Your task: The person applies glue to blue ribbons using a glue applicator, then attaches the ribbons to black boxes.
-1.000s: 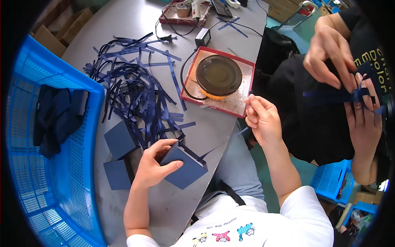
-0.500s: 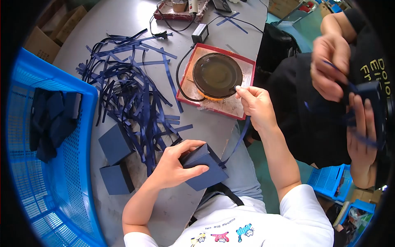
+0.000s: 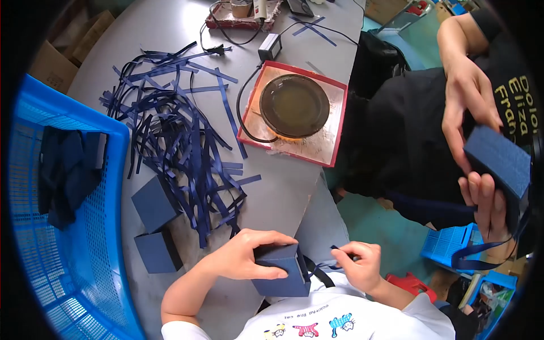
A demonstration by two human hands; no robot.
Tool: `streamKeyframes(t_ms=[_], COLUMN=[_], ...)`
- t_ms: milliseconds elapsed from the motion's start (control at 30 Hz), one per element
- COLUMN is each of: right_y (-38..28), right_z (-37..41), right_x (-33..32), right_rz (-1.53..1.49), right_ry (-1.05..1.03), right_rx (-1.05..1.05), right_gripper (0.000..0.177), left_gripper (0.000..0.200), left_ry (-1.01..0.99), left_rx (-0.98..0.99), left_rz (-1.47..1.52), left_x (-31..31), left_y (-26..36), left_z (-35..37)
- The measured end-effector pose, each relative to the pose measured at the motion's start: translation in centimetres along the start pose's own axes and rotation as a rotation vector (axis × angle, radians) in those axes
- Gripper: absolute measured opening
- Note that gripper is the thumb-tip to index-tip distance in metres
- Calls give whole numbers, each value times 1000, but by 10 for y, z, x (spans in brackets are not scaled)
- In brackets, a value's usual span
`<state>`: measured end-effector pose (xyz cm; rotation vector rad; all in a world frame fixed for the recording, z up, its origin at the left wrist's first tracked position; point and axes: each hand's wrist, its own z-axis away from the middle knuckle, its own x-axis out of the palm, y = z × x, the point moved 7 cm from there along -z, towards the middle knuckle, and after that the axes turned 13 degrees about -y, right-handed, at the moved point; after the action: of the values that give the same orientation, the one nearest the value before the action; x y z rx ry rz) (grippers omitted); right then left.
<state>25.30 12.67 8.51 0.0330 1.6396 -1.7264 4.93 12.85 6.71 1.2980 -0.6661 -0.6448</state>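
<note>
My left hand [image 3: 245, 256] grips a dark blue box [image 3: 281, 285] at the table's front edge, close to my shirt. A dark blue ribbon [image 3: 321, 266] runs from the box's right side. My right hand [image 3: 361, 265], to the right of the box, pinches the ribbon's free end between thumb and fingers. Two more blue boxes [image 3: 155, 203] lie on the table left of my left hand. Beyond them spreads a tangled heap of cut blue ribbons [image 3: 187, 141].
A round dark pan of brownish liquid [image 3: 294, 106] stands in a red-edged tray [image 3: 334, 139], with a cable beside it. On the left is a blue plastic basket [image 3: 122, 187] holding dark pieces. At right, a co-worker's hands [image 3: 470, 102] hold another blue box [image 3: 498, 156].
My right hand has moved from the pan's rim down toward my body with the ribbon end. The held box has shifted lower and turned. The co-worker's box has also turned.
</note>
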Motion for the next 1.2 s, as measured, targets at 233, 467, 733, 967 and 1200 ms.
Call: streamKeyframes(t_ms=[233, 467, 733, 967, 1200], right_y=[-33, -54, -54, -45, -12], right_z=[22, 51, 51, 39, 6], right_x=[8, 6, 5, 5, 9], right_rz=[350, 416, 362, 16, -647], right_ry=[-87, -149, -54, -154, -257], right_rx=[-358, -592, -610, -371, 73], right_gripper=[45, 62, 63, 53, 7], left_gripper=[77, 81, 79, 78, 74], left_ry=[14, 55, 35, 99, 139], left_rx=[134, -143, 62, 171, 191], left_rz=[-579, -874, -628, -437, -389], left_x=[55, 73, 94, 86, 74], left_y=[43, 11, 31, 40, 33], left_z=[3, 9, 35, 40, 43])
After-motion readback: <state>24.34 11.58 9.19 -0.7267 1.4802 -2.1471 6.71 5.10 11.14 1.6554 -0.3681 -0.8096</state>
